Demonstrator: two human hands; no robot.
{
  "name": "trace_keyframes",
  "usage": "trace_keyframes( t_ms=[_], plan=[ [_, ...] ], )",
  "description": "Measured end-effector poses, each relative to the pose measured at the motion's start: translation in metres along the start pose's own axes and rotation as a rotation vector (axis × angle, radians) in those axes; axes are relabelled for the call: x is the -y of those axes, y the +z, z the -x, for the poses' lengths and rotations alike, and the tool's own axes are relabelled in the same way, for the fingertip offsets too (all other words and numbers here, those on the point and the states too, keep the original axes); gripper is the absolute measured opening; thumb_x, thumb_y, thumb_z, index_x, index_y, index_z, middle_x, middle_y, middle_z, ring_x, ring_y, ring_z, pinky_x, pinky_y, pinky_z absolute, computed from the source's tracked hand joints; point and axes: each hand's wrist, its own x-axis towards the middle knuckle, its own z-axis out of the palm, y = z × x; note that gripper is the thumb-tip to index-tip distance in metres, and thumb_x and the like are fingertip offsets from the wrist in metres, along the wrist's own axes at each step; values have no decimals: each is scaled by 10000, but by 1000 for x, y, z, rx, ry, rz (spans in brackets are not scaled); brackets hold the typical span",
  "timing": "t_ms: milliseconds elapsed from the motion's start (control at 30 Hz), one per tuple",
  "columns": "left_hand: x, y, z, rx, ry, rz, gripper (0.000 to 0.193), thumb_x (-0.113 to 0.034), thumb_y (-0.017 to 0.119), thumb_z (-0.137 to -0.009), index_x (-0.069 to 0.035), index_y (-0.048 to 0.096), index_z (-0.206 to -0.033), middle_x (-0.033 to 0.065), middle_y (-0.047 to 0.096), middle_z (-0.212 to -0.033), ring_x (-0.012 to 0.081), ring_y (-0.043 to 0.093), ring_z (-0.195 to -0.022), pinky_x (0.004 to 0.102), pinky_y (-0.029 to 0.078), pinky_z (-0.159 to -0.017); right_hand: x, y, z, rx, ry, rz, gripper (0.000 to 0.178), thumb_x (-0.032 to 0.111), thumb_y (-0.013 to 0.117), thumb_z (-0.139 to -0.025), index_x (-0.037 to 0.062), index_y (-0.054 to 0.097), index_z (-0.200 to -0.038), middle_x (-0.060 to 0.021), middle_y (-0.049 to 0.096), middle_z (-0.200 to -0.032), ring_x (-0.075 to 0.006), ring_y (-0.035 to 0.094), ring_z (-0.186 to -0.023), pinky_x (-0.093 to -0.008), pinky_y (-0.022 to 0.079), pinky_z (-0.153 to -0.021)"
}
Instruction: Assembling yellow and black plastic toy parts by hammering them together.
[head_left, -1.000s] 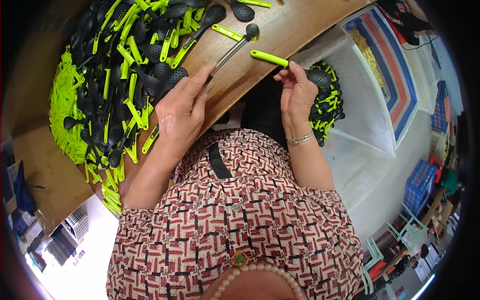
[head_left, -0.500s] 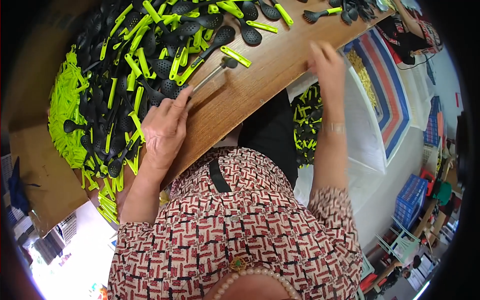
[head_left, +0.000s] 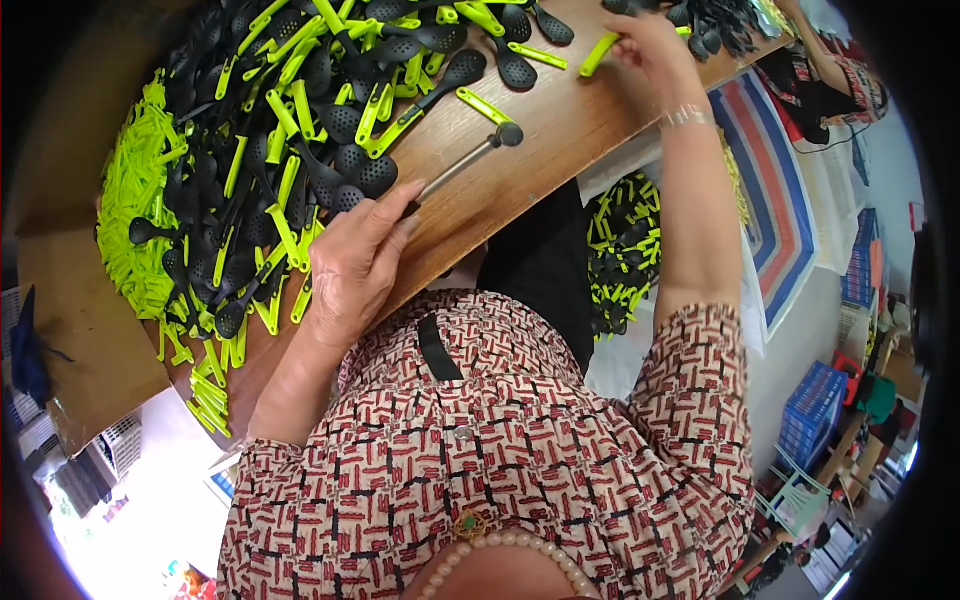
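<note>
My left hand (head_left: 355, 265) is closed round the grip of a small hammer (head_left: 460, 168) with a metal shaft and a round dark head, held just above the wooden table near its front edge. At the upper right, my right hand (head_left: 655, 50) has its fingertips closed at one end of a bright green handle (head_left: 598, 56); part of the grip is hidden by the hand. Close to the hammer head lies a loose green handle (head_left: 483, 106). A black slotted spoon (head_left: 516, 70) and a black perforated spoon with green handle (head_left: 463, 70) lie further off.
Black spoons and green handles pile up across the table's (head_left: 560, 130) left side, beside a heap of green handles (head_left: 140, 210). Below the table edge stands a white sack (head_left: 620, 365) of green and black pieces. A striped sack (head_left: 765, 190) stands right. Another person's arm (head_left: 825, 60) shows beyond.
My right hand has moved up from the table edge to the far right, and a green handle there has shifted and turned with it. My left hand and the hammer have moved slightly right.
</note>
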Motion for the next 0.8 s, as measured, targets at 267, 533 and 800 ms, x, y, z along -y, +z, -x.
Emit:
trace_keyframes(
  t_ms=[267, 533, 800],
  plan=[
    [-8, 17, -11, 71, -40, 201, 355, -30, 699, -904, -87, 676, -1254, 155, 711, -985, 283, 702, -828, 331, 546, -751, -98, 107, 205, -367, -182, -889, 87, 51, 640, -953, -10, 626, -893, -117, 664, -767, -220, 701, -630, -319, 610, -546],
    [-28, 47, -20, 208, 6, -48, 369, -76, 685, -923, -126, 669, -1288, 136, 704, -968, 296, 694, -816, 356, 537, -708, -106, 161, 210, -457, -159, -1039, 155, 117, 676, -966, 66, 555, -884, -61, 651, -740, -171, 647, -564, -289, 510, -480],
    [-27, 52, -17, 219, 73, -191, 403, -141, 693, -910, -193, 653, -1307, 87, 633, -831, 306, 639, -672, 409, 498, -597, -108, 166, 212, -420, -185, -1101, 166, 167, 633, -1009, 56, 545, -922, -88, 651, -734, -178, 659, -605, -310, 543, -520]
  ],
)
